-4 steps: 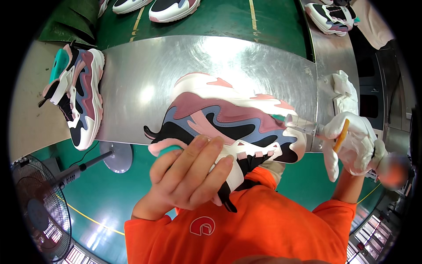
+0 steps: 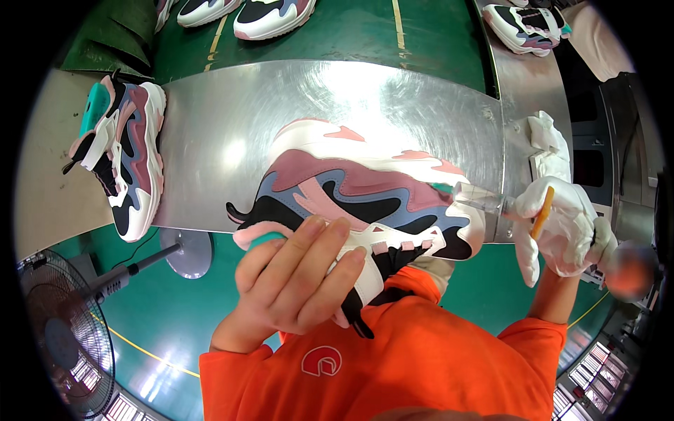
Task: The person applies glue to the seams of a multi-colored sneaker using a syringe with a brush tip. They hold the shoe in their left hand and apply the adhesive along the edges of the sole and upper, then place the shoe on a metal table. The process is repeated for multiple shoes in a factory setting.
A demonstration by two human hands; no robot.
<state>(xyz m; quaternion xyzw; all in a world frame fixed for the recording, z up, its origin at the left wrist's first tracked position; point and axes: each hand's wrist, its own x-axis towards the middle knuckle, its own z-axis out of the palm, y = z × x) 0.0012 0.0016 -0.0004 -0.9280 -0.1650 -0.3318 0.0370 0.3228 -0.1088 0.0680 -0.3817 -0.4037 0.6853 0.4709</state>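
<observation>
A sneaker (image 2: 351, 189) in mauve, blue, black, pink and white is tilted on its side, sole away from me, over the near edge of the metal table. My bare left hand (image 2: 298, 277) grips it around the collar and tongue, fingers bent over the white strap. My right hand (image 2: 558, 228), in a white glove, is closed around a slim tool with a clear tube (image 2: 479, 198). The tube's far end reaches the toe side of the upper, beside a small teal patch (image 2: 442, 188). An orange strip (image 2: 543, 212) shows across the gloved fingers.
Another such sneaker (image 2: 130, 158) stands at the left on the metal table (image 2: 203, 140). Crumpled white cloth (image 2: 551, 144) lies beyond my glove. More shoes (image 2: 274, 17) rest on the green surface behind, one (image 2: 526, 29) at far right. A fan (image 2: 63, 337) stands lower left.
The sneaker and both hands sit very slightly further left in the picture; the whole view has shifted a little. Both holds are the same.
</observation>
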